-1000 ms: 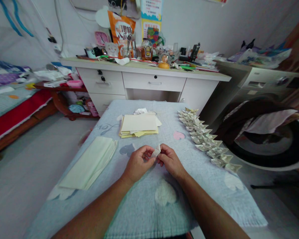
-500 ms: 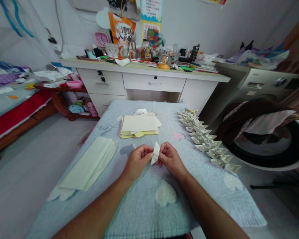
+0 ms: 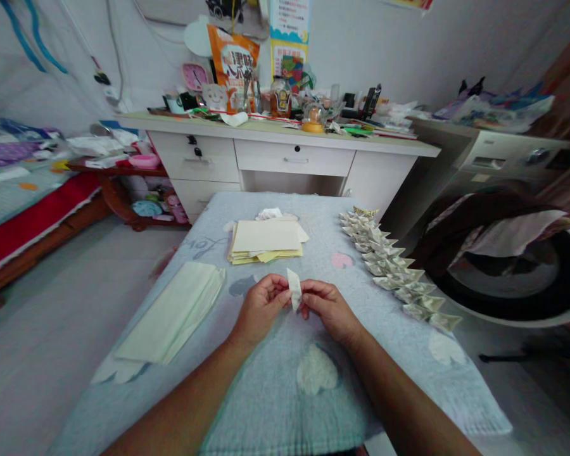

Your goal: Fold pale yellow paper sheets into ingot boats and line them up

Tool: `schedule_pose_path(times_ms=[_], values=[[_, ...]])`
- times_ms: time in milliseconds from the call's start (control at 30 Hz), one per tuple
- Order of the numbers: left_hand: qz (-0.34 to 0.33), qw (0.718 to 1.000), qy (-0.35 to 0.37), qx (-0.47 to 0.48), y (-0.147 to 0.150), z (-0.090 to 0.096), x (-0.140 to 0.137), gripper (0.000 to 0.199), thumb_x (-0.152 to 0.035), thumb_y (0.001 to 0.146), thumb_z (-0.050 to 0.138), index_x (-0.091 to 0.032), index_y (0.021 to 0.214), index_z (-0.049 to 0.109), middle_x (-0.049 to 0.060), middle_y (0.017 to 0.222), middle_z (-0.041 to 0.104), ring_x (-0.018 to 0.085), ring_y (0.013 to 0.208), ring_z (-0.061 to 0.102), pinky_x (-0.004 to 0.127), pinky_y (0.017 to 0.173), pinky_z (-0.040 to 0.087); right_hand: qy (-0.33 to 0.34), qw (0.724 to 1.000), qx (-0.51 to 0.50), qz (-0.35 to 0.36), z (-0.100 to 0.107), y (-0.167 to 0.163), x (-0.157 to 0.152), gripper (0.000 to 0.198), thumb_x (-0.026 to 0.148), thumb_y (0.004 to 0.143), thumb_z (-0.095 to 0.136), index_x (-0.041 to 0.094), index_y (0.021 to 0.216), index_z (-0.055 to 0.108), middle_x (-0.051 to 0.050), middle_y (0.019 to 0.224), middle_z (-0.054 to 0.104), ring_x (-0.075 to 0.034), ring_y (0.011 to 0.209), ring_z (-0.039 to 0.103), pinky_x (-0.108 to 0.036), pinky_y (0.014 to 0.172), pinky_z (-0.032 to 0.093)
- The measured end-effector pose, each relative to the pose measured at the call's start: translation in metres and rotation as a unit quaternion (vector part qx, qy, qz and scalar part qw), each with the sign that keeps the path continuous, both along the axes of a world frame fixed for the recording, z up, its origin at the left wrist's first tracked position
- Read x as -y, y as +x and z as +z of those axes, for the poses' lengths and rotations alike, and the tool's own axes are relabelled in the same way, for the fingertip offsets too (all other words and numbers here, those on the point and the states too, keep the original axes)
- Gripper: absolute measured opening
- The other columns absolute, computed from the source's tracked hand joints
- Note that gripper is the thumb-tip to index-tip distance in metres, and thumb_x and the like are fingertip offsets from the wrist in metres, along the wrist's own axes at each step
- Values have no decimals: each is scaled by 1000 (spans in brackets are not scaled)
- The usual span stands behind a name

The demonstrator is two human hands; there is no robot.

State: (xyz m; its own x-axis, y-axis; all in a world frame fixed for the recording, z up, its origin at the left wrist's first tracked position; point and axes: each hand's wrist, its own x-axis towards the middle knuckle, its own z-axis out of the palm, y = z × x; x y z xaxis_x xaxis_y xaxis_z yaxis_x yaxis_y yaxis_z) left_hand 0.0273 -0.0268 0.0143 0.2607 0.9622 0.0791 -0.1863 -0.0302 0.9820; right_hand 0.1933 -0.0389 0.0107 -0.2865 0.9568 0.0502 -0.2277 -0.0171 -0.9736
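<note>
Between my two hands stands a small piece of folded paper (image 3: 294,289), pale, narrow and pointed at its ends. My left hand (image 3: 262,308) pinches its left edge between thumb and fingers. From the other side, my right hand (image 3: 330,308) grips the right edge, its fingers curled. Both hands are just above the cloth-covered table (image 3: 266,405). Beyond them lies a stack of cream and yellow paper sheets (image 3: 266,237). To the right, folded paper pieces (image 3: 392,261) with pointed tips stand in a long slanting row.
Pale green paper sheets (image 3: 173,313) lie at the table's left. A crumpled white tissue (image 3: 268,214) sits behind the stack. Past the table is a white desk (image 3: 294,136) crowded with jars and other items. An open front-loading washing machine (image 3: 503,149) stands on the right.
The folded paper has turned, its upper tip swinging from right to left. My right hand has shifted slightly, with its fingers now flatter across the right edge.
</note>
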Motion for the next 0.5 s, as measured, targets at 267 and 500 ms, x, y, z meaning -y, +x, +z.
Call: schedule_pose_path(times_ms=[267, 500], values=[[-48, 998, -16, 35, 2, -1, 1, 20, -23, 74, 72, -16, 83, 56, -2, 74, 61, 9, 68, 57, 20, 65, 45, -20, 999, -34, 17, -4, 3, -2, 15, 30, 77, 70, 16, 83, 69, 2, 63, 59, -8, 53, 49, -20, 52, 38], [-111, 989, -56, 74, -4, 3, 3, 45, -25, 70, 75, -21, 111, 55, 0, 89, 63, 13, 69, 63, 28, 69, 49, -45, 997, -32, 59, -4, 2, 2, 21, 36, 79, 67, 15, 79, 62, 2, 64, 57, -7, 51, 46, -20, 51, 34]])
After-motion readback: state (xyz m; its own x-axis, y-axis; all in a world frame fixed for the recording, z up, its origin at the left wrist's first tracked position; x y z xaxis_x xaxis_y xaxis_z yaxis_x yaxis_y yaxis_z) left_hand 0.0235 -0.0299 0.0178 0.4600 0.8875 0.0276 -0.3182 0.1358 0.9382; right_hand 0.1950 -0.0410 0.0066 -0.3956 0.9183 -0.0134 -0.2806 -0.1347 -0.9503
